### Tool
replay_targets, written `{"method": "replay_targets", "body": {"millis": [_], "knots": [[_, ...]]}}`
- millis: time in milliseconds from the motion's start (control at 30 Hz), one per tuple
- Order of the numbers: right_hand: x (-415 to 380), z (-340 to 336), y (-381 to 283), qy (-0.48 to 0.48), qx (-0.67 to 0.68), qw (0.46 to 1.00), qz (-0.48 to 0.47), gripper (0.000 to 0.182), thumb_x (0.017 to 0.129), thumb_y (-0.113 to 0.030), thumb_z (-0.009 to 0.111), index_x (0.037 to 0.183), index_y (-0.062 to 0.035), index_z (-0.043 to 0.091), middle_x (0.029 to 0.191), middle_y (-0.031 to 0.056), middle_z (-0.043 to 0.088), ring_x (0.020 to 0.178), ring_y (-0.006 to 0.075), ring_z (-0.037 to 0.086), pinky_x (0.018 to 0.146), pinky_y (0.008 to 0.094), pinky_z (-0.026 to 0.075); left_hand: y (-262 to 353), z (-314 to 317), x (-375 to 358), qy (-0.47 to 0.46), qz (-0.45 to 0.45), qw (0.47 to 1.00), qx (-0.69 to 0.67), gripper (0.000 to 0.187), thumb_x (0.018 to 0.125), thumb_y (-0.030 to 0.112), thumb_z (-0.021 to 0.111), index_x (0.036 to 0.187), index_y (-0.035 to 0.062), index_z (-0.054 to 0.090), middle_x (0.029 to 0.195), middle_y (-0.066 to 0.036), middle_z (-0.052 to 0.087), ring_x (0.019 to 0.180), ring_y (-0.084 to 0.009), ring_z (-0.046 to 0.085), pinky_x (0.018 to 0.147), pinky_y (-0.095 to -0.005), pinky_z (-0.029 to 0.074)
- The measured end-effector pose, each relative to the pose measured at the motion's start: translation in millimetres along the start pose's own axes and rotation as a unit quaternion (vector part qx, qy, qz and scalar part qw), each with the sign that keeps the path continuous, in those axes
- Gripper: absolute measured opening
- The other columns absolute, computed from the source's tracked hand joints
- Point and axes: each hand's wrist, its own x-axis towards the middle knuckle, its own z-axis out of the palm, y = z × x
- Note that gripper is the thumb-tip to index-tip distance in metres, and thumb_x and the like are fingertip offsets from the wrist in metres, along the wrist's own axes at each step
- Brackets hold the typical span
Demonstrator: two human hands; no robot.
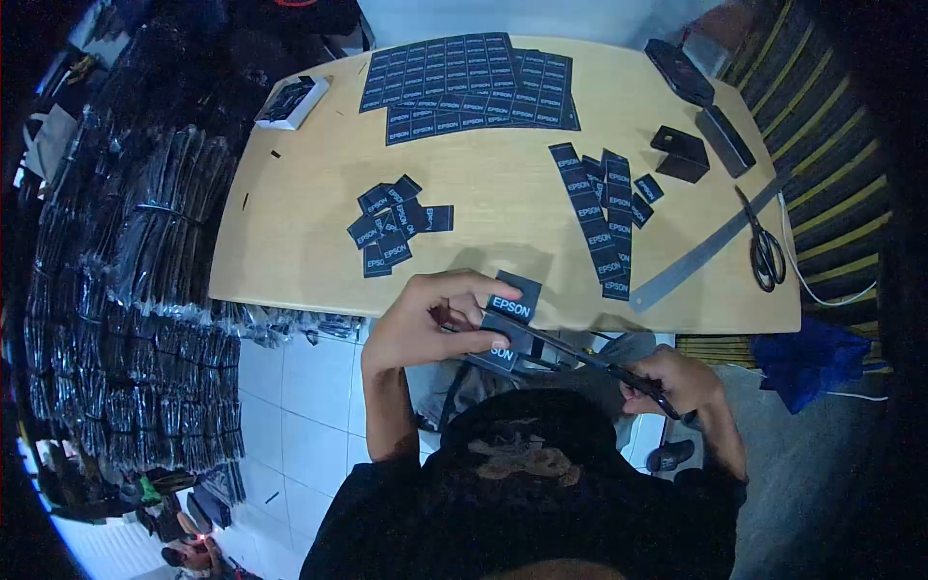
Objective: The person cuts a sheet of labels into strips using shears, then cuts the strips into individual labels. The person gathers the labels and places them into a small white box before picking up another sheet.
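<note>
My left hand (440,324) pinches a short dark strip of EPSON labels (512,302) just beyond the table's front edge. My right hand (674,380) is closed round the handles of black scissors (604,364), whose blades lie across the strip between two labels. A small pile of separate labels (394,224) rests on the table left of centre. Longer label strips (587,215) lie right of centre, with a few single labels beside them. Large uncut label sheets (440,72) overlap at the far side.
A metal ruler (701,248) and second scissors (767,253) lie at the table's right. Behind them are a black case (680,72) and dark boxes (681,155). A small box (293,102) sits far left. Bundled plastic-wrapped goods (164,222) are stacked left; another person (193,554) is at lower left.
</note>
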Motion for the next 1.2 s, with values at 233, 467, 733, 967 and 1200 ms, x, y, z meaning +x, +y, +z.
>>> {"method": "replay_targets", "body": {"millis": [233, 467, 733, 967, 1200], "knots": [[-14.3, 8.5, 13.2, 0.072, 0.021, 0.997, 0.031, 0.029, 0.074, -0.027, 0.076, 0.072, -0.0042, 0.057, 0.057, 0.0036, 0.053, 0.052, 0.0124, 0.050, 0.049, 0.0288, 0.039, -33.8, -42.0, 15.6, 0.131, -0.029, 0.967, 0.216, 0.034, 0.071, 0.008, 0.075, 0.103, 0.0025, 0.063, 0.080, -0.007, 0.060, 0.059, -0.0112, 0.054, 0.056, -0.0250, 0.045], [-26.4, 25.1, 29.3, 0.128, 0.070, 0.988, 0.051, 0.026, 0.070, -0.021, 0.077, 0.071, -0.0023, 0.060, 0.055, 0.0012, 0.052, 0.051, 0.0074, 0.048, 0.047, 0.0246, 0.037, -55.6, -68.7, 10.3, 0.289, 0.046, 0.722, 0.627, 0.048, 0.070, 0.027, 0.076, 0.109, 0.0039, 0.061, 0.098, -0.017, 0.060, 0.087, -0.0363, 0.057, 0.080, -0.0415, 0.047], [-30.5, 44.2, 33.6, 0.186, 0.123, 0.974, 0.037, 0.021, 0.074, -0.014, 0.077, 0.076, -0.0025, 0.059, 0.058, -0.0013, 0.052, 0.055, 0.0062, 0.047, 0.049, 0.0238, 0.037, -64.0, -80.6, 21.1, 0.347, -0.008, 0.862, 0.370, 0.041, 0.076, 0.022, 0.072, 0.108, -0.0004, 0.060, 0.073, -0.018, 0.063, 0.062, -0.0299, 0.060, 0.057, -0.0374, 0.047], [-30.5, 62.2, 34.6, 0.254, 0.239, 0.937, 0.004, 0.020, 0.074, -0.012, 0.076, 0.078, -0.0018, 0.060, 0.069, -0.0021, 0.056, 0.061, 0.0054, 0.049, 0.055, 0.0222, 0.039, -42.8, 2.9, 73.6, 0.203, 0.071, 0.892, 0.398, 0.061, 0.075, 0.030, 0.073, 0.122, -0.0018, 0.049, 0.101, -0.022, 0.059, 0.097, -0.0351, 0.055, 0.080, -0.0404, 0.043], [-13.9, 80.6, 31.0, 0.428, 0.180, 0.886, -0.009, 0.018, 0.072, -0.008, 0.076, 0.084, -0.0031, 0.063, 0.065, -0.0039, 0.052, 0.059, 0.0024, 0.046, 0.051, 0.0200, 0.034, -70.4, 93.6, 137.8, 0.066, 0.079, 0.860, 0.500, 0.056, 0.082, 0.024, 0.062, 0.129, -0.0016, 0.045, 0.140, -0.023, 0.035, 0.128, -0.0363, 0.036, 0.105, -0.0441, 0.025]]}}
